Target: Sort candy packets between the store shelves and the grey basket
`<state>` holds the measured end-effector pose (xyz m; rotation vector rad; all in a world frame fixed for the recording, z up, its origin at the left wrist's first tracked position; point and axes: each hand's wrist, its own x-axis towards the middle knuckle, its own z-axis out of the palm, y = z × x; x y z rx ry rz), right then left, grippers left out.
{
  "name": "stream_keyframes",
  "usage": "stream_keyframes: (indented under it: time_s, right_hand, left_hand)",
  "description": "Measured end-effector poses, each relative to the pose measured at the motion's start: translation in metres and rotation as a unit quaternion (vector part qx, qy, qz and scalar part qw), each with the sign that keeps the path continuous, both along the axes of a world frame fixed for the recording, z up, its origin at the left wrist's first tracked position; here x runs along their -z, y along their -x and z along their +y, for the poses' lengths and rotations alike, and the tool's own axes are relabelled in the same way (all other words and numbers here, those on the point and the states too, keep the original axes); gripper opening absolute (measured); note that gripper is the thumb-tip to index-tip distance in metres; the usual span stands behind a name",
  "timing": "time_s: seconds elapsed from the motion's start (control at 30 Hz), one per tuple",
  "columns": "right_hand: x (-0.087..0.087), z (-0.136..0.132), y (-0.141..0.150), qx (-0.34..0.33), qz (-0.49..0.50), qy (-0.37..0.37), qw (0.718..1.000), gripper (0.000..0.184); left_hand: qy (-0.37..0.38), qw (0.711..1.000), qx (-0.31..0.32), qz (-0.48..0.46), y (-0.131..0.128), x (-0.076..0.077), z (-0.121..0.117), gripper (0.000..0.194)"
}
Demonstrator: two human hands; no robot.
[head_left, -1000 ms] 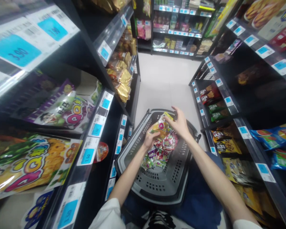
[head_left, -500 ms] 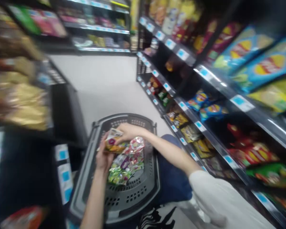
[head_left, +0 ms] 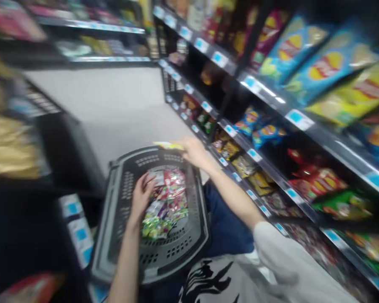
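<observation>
A grey shopping basket (head_left: 102, 235) stands low in front of me. Several shiny snack packets (head_left: 169, 200) in green, purple, red and white lie in it. My left hand (head_left: 142, 191) reaches inside at the left, fingers loosely curled and apart, beside the upper packets; nothing shows in its grasp. Over the far right rim, my right hand (head_left: 194, 152) pinches one end of a thin yellow packet (head_left: 169, 145), seen nearly edge-on. Blur hides the print on it.
Tiered shelving (head_left: 268, 92) on the right holds blue and yellow chip bags (head_left: 325, 65) and smaller packets. At left stands a dark shelf unit with gold bags (head_left: 11, 145). Pale floor (head_left: 113, 105) stretches ahead to another shelf (head_left: 104, 59).
My right hand has moved from inside the basket up to its far right rim with the yellow packet. My left hand no longer holds that packet. The view has shifted right.
</observation>
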<state>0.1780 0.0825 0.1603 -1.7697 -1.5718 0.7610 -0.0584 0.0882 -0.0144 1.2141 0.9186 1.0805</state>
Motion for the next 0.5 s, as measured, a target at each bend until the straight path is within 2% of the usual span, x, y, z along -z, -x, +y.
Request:
stream_keyframes:
  time_s: [0.07,0.1,0.13,0.2,0.23,0.3,0.4,0.5]
  right_hand:
    - [0.004,-0.005,0.005,-0.086,-0.051,-0.014,0.995,0.052]
    - [0.008,-0.006,0.007,-0.131,-0.064,-0.016,0.989,0.047]
    - [0.014,-0.005,0.008,-0.168,-0.099,-0.012,0.981,0.042]
    - [0.028,0.001,0.009,-0.266,-0.214,-0.019,0.94,0.035]
    - [0.036,0.006,0.011,-0.306,-0.253,-0.029,0.917,0.034]
    - [0.048,0.014,0.018,-0.356,-0.305,-0.048,0.882,0.037]
    - [0.06,0.019,0.031,-0.403,-0.367,-0.065,0.835,0.043]
    - [0.068,0.022,0.041,-0.433,-0.386,-0.081,0.81,0.047]
  left_hand:
    - [-0.059,0.996,-0.068,0.022,-0.002,0.004,-0.002,0.063]
    - [-0.118,0.988,-0.078,0.053,-0.003,0.003,-0.003,0.069]
    - [-0.141,0.982,-0.098,0.077,-0.003,0.003,-0.003,0.073]
    - [-0.163,0.972,-0.119,0.12,-0.004,0.0,-0.001,0.068]
    - [-0.174,0.971,-0.076,0.143,-0.004,-0.001,0.0,0.058]
    - [-0.175,0.967,-0.03,0.182,-0.006,-0.002,0.001,0.047]
    - [-0.172,0.962,0.012,0.213,-0.007,0.002,0.001,0.045]
    - [-0.174,0.957,0.047,0.229,-0.004,0.007,0.005,0.045]
